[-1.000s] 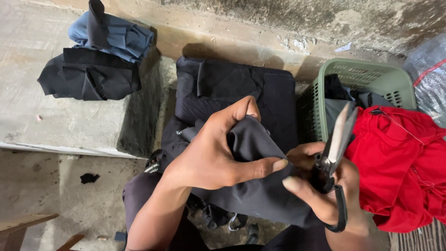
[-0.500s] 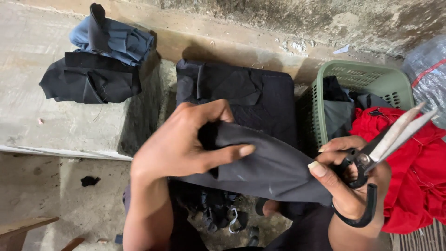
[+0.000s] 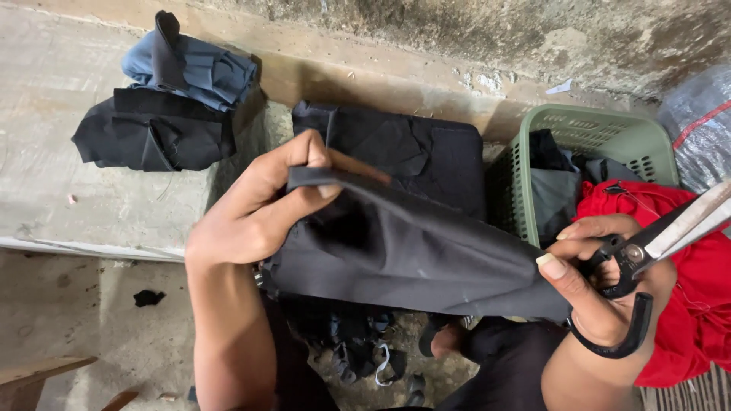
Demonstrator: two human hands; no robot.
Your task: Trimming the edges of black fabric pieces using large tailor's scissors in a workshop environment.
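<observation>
Cloth [image 3: 411, 259] now stretched flatter, left hand [image 3: 251, 213] pinching its edge, right hand [image 3: 601, 297] gripping cloth and scissors [image 3: 655, 243]; blades at frame right risk snagging fabric.

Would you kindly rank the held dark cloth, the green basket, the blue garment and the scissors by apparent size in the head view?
1. Dark cloth, though nearest the camera.
2. Green basket, partly hidden.
3. Blue garment.
4. Scissors, blades cut off by the frame edge, so unsure.

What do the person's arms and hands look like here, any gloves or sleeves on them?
No gloves and no sleeves in view: both forearms are bare to the frame edge. The left hand shows no rings or watch. The right hand has long, pale fingernails; no jewellery shows.
</observation>
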